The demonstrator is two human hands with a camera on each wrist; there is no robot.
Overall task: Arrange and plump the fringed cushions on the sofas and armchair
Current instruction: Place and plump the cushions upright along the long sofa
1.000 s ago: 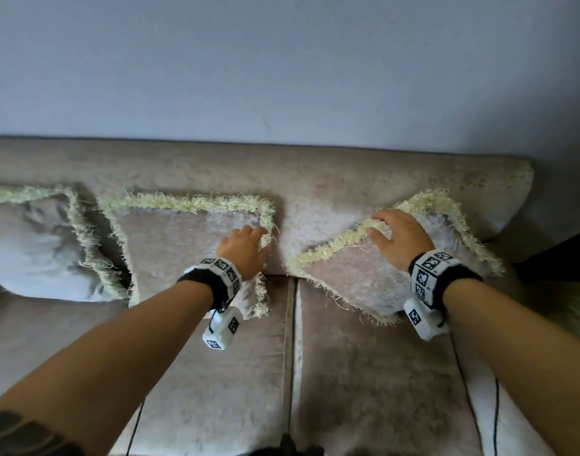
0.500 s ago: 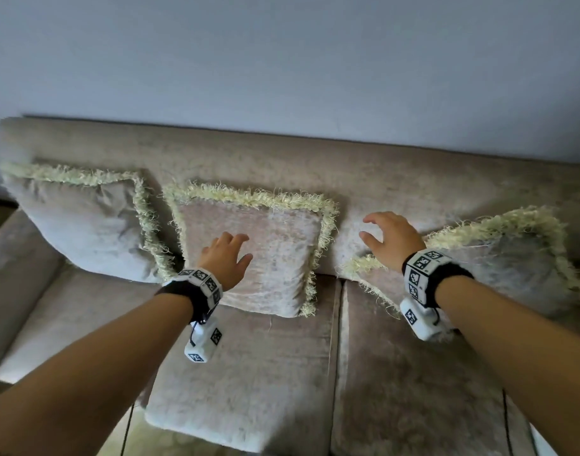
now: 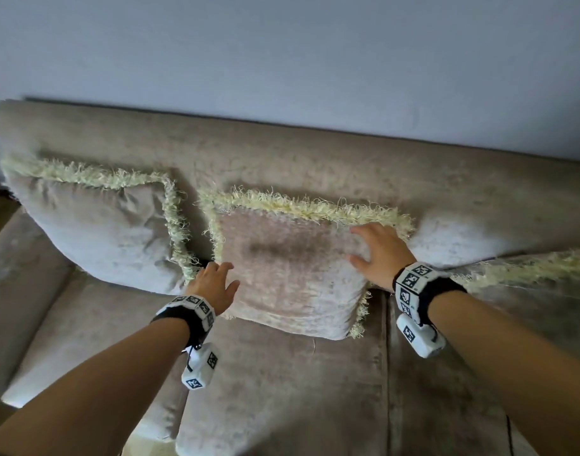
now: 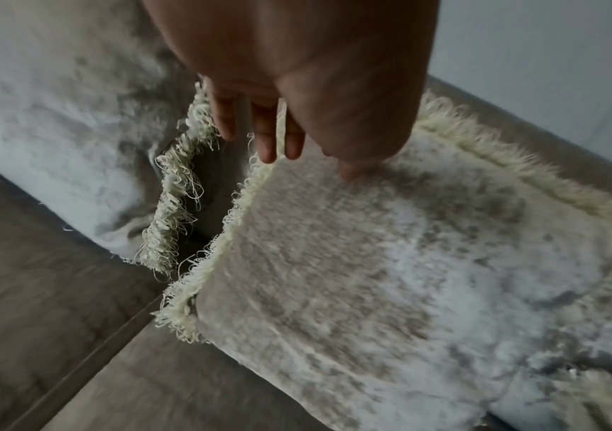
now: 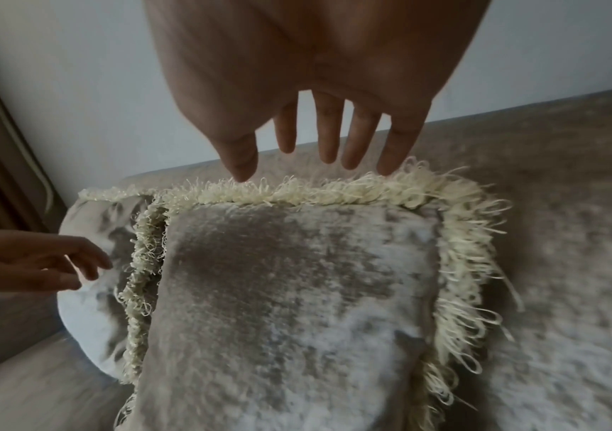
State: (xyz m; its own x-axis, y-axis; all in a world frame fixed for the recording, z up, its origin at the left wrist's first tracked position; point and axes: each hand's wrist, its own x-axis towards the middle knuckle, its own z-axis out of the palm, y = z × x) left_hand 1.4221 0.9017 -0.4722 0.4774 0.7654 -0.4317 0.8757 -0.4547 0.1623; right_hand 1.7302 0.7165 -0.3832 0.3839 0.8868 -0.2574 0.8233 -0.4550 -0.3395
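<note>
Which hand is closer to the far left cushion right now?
Left. The left hand sits by the gap beside the far left cushion; the right hand is at the middle cushion's upper right corner, farther away.

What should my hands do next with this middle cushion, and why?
Probably close both hands on the middle cushion at its sides and squeeze inward to plump it. The left hand and right hand are open at its left edge and upper right corner, gripping nothing, and its face shows a dark dent.
</note>
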